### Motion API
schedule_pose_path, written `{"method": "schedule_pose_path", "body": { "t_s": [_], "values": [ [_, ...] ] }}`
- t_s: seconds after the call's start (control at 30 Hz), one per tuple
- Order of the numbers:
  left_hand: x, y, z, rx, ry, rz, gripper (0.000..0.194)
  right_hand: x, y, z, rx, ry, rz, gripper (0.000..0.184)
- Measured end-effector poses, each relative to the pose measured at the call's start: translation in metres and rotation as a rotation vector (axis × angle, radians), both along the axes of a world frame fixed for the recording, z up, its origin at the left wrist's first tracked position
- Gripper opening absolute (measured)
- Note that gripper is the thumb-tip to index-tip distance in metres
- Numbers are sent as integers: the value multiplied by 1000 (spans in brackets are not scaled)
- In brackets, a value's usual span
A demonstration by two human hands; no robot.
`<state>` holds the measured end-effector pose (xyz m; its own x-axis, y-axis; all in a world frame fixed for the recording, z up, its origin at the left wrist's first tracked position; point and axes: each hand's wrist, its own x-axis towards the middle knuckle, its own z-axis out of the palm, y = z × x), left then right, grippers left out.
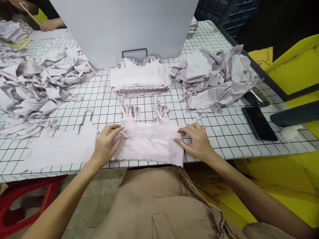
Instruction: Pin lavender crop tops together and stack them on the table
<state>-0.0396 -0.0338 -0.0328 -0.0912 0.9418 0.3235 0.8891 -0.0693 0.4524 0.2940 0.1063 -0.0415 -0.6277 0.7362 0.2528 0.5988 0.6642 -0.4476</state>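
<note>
A pale pink camisole top (149, 146) lies flat at the table's front edge, its thin straps bunched at the upper side. My left hand (107, 141) pinches its upper left edge between thumb and fingers. On the opposite side, my right hand (196, 141) has thumb and fingers closed on the upper right edge. Just behind is a neat stack of similar tops (139, 76) with wavy hems. To the left of my left hand, another pale top (64, 146) is spread flat with one strap pointing up.
Loose garments are heaped at left (45, 83) and right (216, 76). A large grey-white panel (129, 26) stands behind the stack. A phone (259, 124) lies on the right of the grid-patterned tablecloth (221, 139). Another person's hand (51, 25) shows far left; a red stool (47, 199) stands below.
</note>
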Motion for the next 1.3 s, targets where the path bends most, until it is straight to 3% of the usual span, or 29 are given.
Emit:
{"method": "schedule_pose_path", "body": {
  "t_s": [0.1,0.23,0.47,0.67,0.8,0.9,1.0,1.07,1.13,1.3],
  "values": [
    [-4,10,-9,-42,-36,71,26,-3,4,-9,-24,5,15,20],
    [-13,14,-15,-111,-73,70,20,-4,6,-10,-78,-11,65,14],
    [-23,17,-7,-262,-161,91,21,-6,12,4,-156,-115,85,16],
    [-26,21,-4,-258,-201,80,28,-5,14,9,-235,-111,91,22],
    [-30,27,-1,-248,-192,78,30,-7,27,14,-171,-119,21,28],
    [-19,26,1,-146,-87,126,26,-15,22,11,-35,-152,-67,28],
    [9,13,-3,-43,27,38,33,-23,-1,1,107,-189,34,46],
    [26,2,-10,-85,126,-116,53,-21,-18,-7,135,-263,201,63],
    [36,-8,-19,-147,235,-195,70,-11,-28,-14,127,-338,282,80],
    [30,-14,-33,-189,326,-193,80,17,-27,-12,152,-366,179,88]
  ]
}}
